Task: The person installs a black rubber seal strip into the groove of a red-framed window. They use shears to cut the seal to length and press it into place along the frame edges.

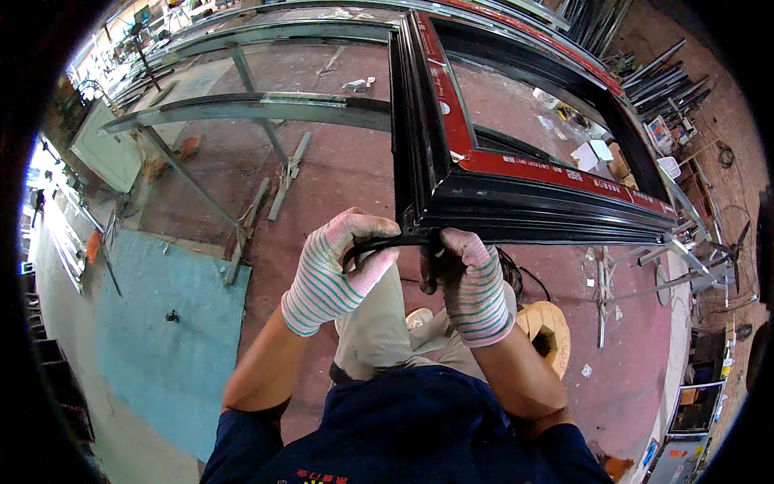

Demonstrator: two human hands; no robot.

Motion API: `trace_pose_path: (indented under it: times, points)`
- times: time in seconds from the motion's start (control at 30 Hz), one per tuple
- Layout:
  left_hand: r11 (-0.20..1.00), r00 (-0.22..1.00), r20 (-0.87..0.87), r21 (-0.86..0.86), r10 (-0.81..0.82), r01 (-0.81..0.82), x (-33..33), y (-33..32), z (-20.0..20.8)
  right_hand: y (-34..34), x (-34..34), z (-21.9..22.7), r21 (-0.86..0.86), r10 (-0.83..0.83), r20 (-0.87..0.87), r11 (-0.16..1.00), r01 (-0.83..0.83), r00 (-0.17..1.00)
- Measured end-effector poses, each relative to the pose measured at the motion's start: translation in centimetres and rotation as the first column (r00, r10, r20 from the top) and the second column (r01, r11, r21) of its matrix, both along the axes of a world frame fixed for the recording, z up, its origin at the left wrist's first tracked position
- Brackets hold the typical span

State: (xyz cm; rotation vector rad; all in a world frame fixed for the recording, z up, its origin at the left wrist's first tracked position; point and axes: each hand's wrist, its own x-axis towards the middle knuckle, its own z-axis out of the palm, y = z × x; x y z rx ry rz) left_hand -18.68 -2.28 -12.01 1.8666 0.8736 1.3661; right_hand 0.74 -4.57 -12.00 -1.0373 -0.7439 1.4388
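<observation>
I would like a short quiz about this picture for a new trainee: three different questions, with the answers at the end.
1. True or false: the left hand, in a striped glove, pinches a black strip.
2. Which colour is the film on top of the black frame? A) white B) red C) yellow
3. Fill in: the blue-green sheet lies toward the ____ side of the picture.

Key: 1 true; 2 B; 3 left.

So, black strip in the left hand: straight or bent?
Bent: near the black frame's corner, the black strip runs leftward, then curves downward within the gloved left hand.
</observation>
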Motion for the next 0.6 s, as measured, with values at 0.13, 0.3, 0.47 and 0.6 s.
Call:
trace_pose_path:
  times: [0.13, 0.3, 0.47, 0.6]
  points:
    - [1.000, 0.999, 0.033, -0.022, -0.020, 0.021, 0.3, -0.1, 0.4, 0.7, -0.2, -0.9, 0.060, 0.160, 0.053, 0.985, -0.163, 0.986]
    - [1.000, 0.999, 0.038, -0.026, -0.009, 0.010, 0.4, -0.4, 0.7, 0.2, -1.2, -0.1, 0.074, 0.116, 0.000, 0.990, -0.116, 0.993]
    - [1.000, 0.995, -0.103, 0.002, -0.003, 0.004, 0.0, -0.2, 1.3, 0.5, 2.2, -1.2, -0.027, 0.093, -0.061, 0.995, -0.095, 0.994]
    - [0.997, 0.986, -0.151, -0.047, -0.065, 0.059, -0.3, -0.3, 1.3, -0.6, 7.6, -0.7, 0.032, -0.140, -0.113, 0.989, 0.145, 0.984]
